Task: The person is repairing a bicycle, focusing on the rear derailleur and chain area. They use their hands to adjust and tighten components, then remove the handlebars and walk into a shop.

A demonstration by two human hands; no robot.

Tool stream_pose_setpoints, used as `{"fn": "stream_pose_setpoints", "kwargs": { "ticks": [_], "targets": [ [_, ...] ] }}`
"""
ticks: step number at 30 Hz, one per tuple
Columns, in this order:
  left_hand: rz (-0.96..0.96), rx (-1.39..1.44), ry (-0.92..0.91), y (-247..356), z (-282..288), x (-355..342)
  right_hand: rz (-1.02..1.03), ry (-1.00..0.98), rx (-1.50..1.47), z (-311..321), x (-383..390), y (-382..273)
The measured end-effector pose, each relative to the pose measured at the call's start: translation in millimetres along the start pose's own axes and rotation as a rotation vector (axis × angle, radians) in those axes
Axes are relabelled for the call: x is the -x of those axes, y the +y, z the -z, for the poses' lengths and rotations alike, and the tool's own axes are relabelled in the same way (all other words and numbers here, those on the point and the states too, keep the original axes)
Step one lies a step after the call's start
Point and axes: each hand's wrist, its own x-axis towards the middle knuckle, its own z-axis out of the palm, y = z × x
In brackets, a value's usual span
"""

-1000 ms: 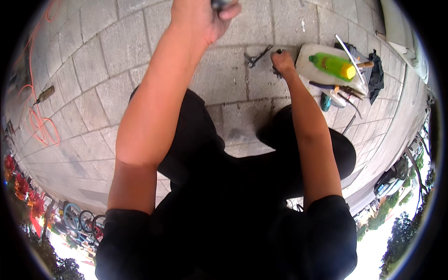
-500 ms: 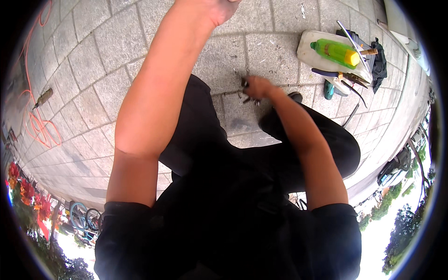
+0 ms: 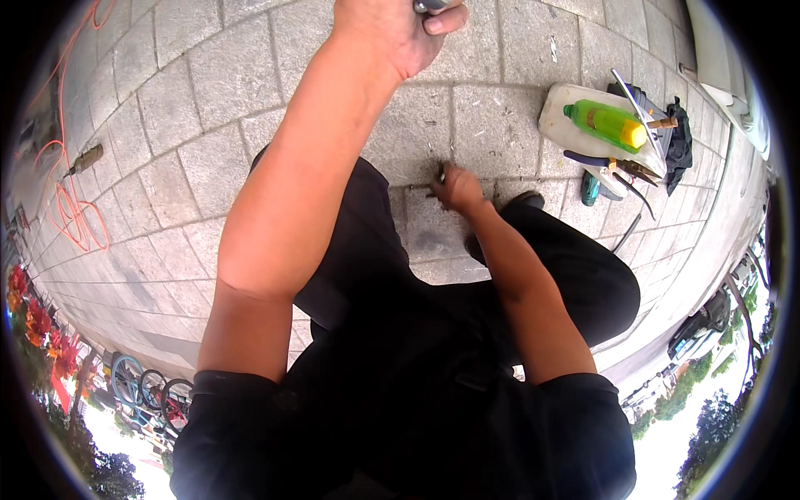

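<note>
My left hand [image 3: 390, 32] is raised at the upper edge, its fingers curled round a grey, shiny metal piece [image 3: 432, 6]. Most of that piece lies outside the picture, so its kind is hidden. Low over the paving, in front of my right shoe [image 3: 527, 200], is my right hand [image 3: 459, 188]. Its fingers are drawn together, with small dark bits showing at the fingertips. What they are cannot be made out. Thin dark and pale scraps [image 3: 481, 133] lie scattered on the stone slabs beyond this hand.
Right of my hands, a pale tray [image 3: 557, 118] bears a green bottle [image 3: 602, 122] with a yellow cap. Beside it lie dark-handled pliers [image 3: 612, 163], a teal-handled tool [image 3: 590, 190] and a black cloth [image 3: 681, 137]. An orange cord [image 3: 73, 218] coils at far left.
My left hand now shows more fully, with the grey metal piece visible in it. The right hand's fingers have drawn closer together, and it sits slightly lower in the picture. The whole view has shifted a little.
</note>
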Motion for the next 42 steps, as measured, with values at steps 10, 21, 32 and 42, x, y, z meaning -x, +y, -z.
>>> {"fn": "stream_pose_setpoints", "kwargs": {
  "ticks": [10,21,32,42],
  "targets": [
    [-0.002,0.057,0.02,2.5,3.0,3.8,0.148,0.11,0.147,77.1,-82.2,-20.3],
    [-0.433,0.112,0.254,59.1,40.1,49.3,0.152,-0.132,-0.002,118.6,-49.0,-53.8],
    [-0.552,0.713,0.711,58.4,19.0,397.3,-0.115,-0.225,-0.544,309.4,289.5,-156.6],
    [-0.423,0.676,1.36,58.8,-79.1,692.3,-0.032,-0.325,-0.77,458.9,345.3,-349.8]
  ]
}}
